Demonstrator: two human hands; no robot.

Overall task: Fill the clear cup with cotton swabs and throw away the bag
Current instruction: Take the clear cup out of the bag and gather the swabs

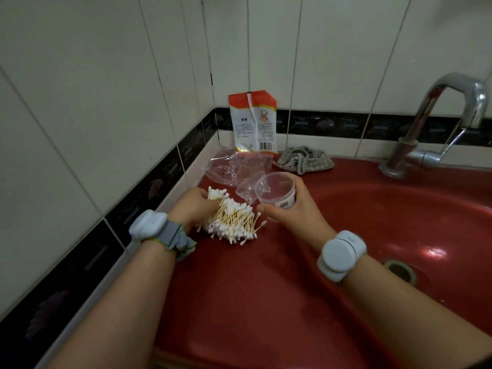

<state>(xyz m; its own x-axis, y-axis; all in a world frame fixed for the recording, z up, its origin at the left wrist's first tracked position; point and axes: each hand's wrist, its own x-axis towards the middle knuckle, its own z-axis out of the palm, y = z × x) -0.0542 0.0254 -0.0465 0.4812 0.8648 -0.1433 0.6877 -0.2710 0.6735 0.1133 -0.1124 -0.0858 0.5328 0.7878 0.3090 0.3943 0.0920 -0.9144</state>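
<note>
On red sink ledge [239, 288]: cotton swabs [231, 219], wooden sticks, white tips, heaped. Left hand [193, 206] grips the heap; right hand [290, 209] holds empty clear cup [275, 191]. Crumpled clear bag [234, 167] behind.

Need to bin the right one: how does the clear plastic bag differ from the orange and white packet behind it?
The clear plastic bag is see-through, crumpled and lying flat on the red counter; the orange and white packet is opaque, printed and standing against the wall tiles. The bag looks emptied, its cotton swabs piled beside it. Neither is held.
</note>
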